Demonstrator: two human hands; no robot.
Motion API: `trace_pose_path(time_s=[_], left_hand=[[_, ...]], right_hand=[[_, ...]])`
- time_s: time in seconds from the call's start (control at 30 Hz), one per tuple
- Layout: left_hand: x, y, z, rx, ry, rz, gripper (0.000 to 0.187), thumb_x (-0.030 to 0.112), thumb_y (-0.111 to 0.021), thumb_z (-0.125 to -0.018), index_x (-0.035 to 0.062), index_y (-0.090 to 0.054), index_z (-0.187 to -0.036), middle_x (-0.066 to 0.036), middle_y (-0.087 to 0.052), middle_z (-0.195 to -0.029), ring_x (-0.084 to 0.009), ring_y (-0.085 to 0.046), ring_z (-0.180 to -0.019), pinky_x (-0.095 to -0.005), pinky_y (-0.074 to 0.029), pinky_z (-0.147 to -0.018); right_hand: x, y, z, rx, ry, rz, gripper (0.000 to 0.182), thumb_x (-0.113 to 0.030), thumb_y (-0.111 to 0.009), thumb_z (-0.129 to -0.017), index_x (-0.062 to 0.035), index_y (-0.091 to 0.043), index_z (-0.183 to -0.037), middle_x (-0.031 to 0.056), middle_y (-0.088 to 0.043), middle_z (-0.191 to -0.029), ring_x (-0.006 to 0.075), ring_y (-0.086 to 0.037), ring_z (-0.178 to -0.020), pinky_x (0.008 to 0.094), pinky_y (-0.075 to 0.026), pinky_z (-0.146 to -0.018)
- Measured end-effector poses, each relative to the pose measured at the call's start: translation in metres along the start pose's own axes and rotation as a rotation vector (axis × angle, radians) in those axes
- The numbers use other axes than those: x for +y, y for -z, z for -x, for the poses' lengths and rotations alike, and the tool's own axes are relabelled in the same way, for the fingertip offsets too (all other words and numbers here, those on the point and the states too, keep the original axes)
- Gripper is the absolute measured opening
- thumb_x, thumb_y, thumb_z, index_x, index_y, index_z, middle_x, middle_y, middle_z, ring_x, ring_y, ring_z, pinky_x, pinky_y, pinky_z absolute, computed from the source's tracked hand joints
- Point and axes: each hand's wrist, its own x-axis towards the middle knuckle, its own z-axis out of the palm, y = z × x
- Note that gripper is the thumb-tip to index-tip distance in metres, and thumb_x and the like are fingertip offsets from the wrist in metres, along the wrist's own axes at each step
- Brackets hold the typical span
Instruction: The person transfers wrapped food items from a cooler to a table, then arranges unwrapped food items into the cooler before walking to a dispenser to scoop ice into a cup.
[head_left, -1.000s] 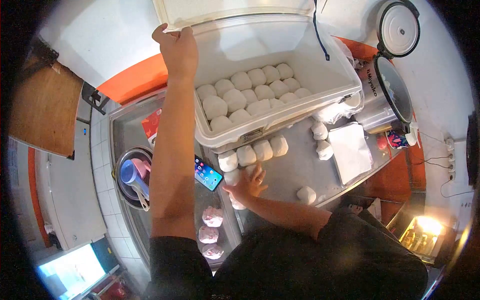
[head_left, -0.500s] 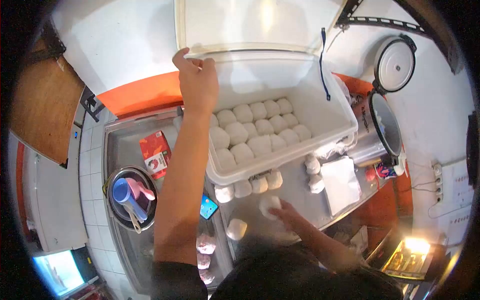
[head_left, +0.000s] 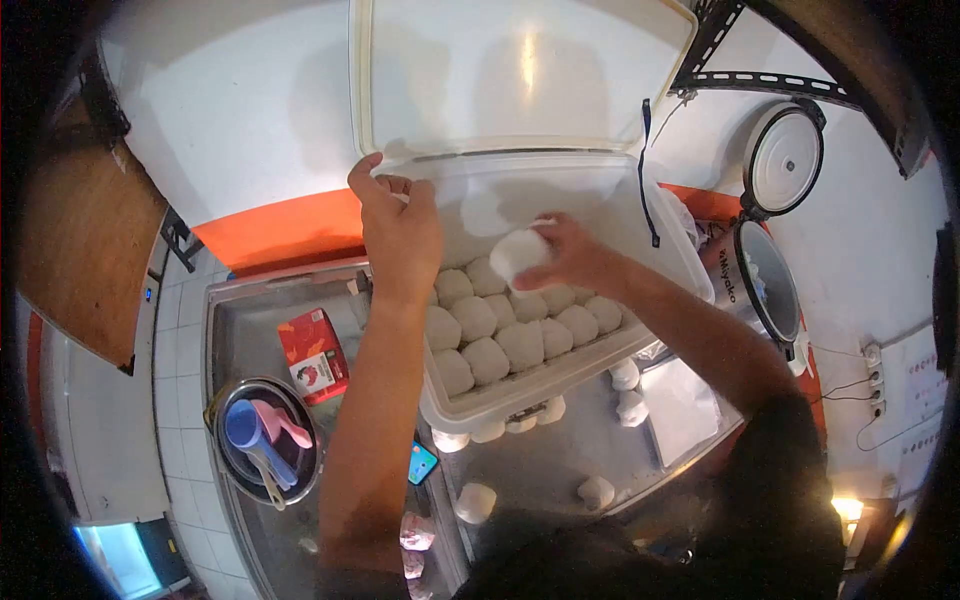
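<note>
My right hand [head_left: 570, 258] grips a white ball [head_left: 519, 258], slightly blurred, above the open white storage box [head_left: 676, 225]. Inside the box, similar white balls [head_left: 520, 345] lie packed in rows. My left hand [head_left: 402, 235] is raised at the box's far left corner, just below the lid. Its fingers are curled closed, and what lies between them is hidden. More white balls [head_left: 475, 502] rest on the metal worktop in front of the box. One ball [head_left: 596, 491] sits alone near the front edge.
The box's lid [head_left: 440, 80] leans upright against the wall. To the right stand an open cooker [head_left: 765, 280] and a stack of white sheets [head_left: 680, 410]. Leftward are a red carton [head_left: 313, 355], a bowl with scoops [head_left: 262, 440], a phone [head_left: 422, 463] and pinkish bundles [head_left: 416, 532].
My right hand has moved from the worktop up and over the box with a white ball. The view has tilted upward. My left hand stays at the box's corner.
</note>
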Motion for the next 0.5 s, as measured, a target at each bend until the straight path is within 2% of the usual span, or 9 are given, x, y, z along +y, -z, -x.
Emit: trace_pose_path(time_s=[0.03, 0.1, 0.17, 0.23, 0.27, 0.33, 0.43, 0.5], left_hand=[[0.000, 0.000, 0.000, -0.002, 0.002, 0.018, 0.054, 0.010, -0.055, -0.089, -0.0021, -0.029, -0.135, -0.017, -0.059, -0.093, -0.0280, -0.060, -0.082, -0.0408, -0.049, -0.079], [0.000, 0.000, -0.001, -0.005, -0.006, 0.055, 0.053, 0.008, -0.054, -0.089, -0.0026, -0.029, -0.135, -0.016, -0.058, -0.092, -0.0255, -0.059, -0.079, -0.0393, -0.048, -0.076], [0.001, 0.000, 0.000, -0.010, -0.015, 0.096, 0.052, 0.006, -0.053, -0.090, -0.0033, -0.029, -0.134, -0.016, -0.058, -0.091, -0.0225, -0.058, -0.077, -0.0374, -0.048, -0.073], [-0.001, 0.001, 0.000, -0.019, -0.023, 0.110, 0.051, 0.005, -0.053, -0.090, -0.0039, -0.029, -0.134, -0.015, -0.057, -0.090, -0.0206, -0.057, -0.075, -0.0360, -0.047, -0.071], [-0.002, 0.001, 0.000, -0.024, -0.022, 0.117, 0.050, 0.004, -0.053, -0.090, -0.0042, -0.029, -0.133, -0.014, -0.057, -0.090, -0.0196, -0.056, -0.074, -0.0353, -0.047, -0.071], [0.001, 0.001, 0.000, -0.027, -0.013, 0.152, 0.050, 0.004, -0.053, -0.090, -0.0042, -0.029, -0.133, -0.014, -0.057, -0.090, -0.0191, -0.056, -0.074, -0.0349, -0.047, -0.070], [-0.003, 0.002, -0.001, -0.025, -0.020, 0.137, 0.051, 0.004, -0.053, -0.090, -0.0038, -0.029, -0.133, -0.014, -0.057, -0.090, -0.0186, -0.056, -0.074, -0.0345, -0.047, -0.070], [-0.001, 0.000, 0.000, -0.025, -0.020, 0.128, 0.051, 0.004, -0.053, -0.090, -0.0033, -0.029, -0.134, -0.014, -0.057, -0.090, -0.0187, -0.056, -0.074, -0.0346, -0.047, -0.070]], right_hand=[[0.027, -0.015, -0.027, -0.055, -0.107, 0.078, 0.102, -0.064, -0.083, -0.064, -0.0022, -0.054, -0.139, 0.0253, -0.032, -0.144, 0.0430, -0.034, -0.138, 0.0502, -0.035, -0.113], [0.035, -0.036, -0.048, -0.191, -0.218, 0.569, 0.099, -0.064, -0.078, -0.071, -0.0055, -0.048, -0.144, 0.0268, -0.040, -0.147, 0.0382, -0.035, -0.140, 0.0476, -0.032, -0.115], [0.081, -0.075, -0.071, -0.325, -0.277, 0.807, 0.106, -0.072, -0.072, -0.071, -0.0097, -0.039, -0.151, 0.0283, -0.033, -0.151, 0.0420, -0.030, -0.142, 0.0533, -0.029, -0.115], [0.090, -0.090, -0.075, -0.436, -0.332, 0.823, 0.109, -0.076, -0.067, -0.072, -0.0118, -0.034, -0.154, 0.0270, -0.022, -0.157, 0.0449, -0.023, -0.144, 0.0584, -0.027, -0.116], [0.097, -0.095, -0.076, -0.478, -0.356, 0.720, 0.108, -0.076, -0.066, -0.074, -0.0118, -0.034, -0.154, 0.0249, -0.015, -0.160, 0.0459, -0.018, -0.146, 0.0607, -0.025, -0.116], [0.105, -0.102, -0.071, -0.517, -0.431, 0.498, 0.102, -0.071, -0.063, -0.078, -0.0126, -0.030, -0.155, 0.0221, -0.008, -0.164, 0.0460, -0.015, -0.148, 0.0621, -0.025, -0.116], [0.124, -0.096, -0.070, -0.471, -0.571, 0.152, 0.091, -0.054, -0.059, -0.087, -0.0151, -0.019, -0.158, 0.0201, -0.011, -0.163, 0.0432, -0.022, -0.146, 0.0596, -0.027, -0.116], [0.136, -0.085, -0.072, -0.472, -0.582, 0.100, 0.085, -0.049, -0.060, -0.086, -0.0142, -0.025, -0.155, 0.0194, -0.018, -0.159, 0.0414, -0.027, -0.143, 0.0570, -0.030, -0.114]])
